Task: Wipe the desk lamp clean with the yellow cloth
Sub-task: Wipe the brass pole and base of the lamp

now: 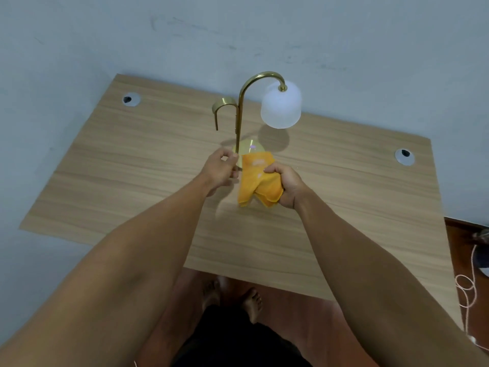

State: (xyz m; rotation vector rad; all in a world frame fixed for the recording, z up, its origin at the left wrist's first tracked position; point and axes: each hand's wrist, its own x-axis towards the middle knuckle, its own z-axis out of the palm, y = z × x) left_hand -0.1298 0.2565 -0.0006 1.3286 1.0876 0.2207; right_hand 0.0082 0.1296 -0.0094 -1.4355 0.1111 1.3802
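Observation:
A brass desk lamp point(239, 115) stands mid-desk, its curved stem rising from a round brass base point(250, 147) to a frosted white shade point(281, 105) hanging at the right. My left hand point(221, 170) grips the low part of the stem, just above the base. My right hand point(284, 185) holds a bunched yellow cloth point(258, 181) right beside the stem, over the near edge of the base, which it partly hides. A second brass hook point(222, 107) curls off the stem to the left.
The wooden desk point(344, 207) has two cable holes, one at the back left point(131, 99) and one at the right point(404, 156). A pale wall stands close behind. A thin cord point(467, 287) lies on the floor at the right. My bare feet show under the near edge.

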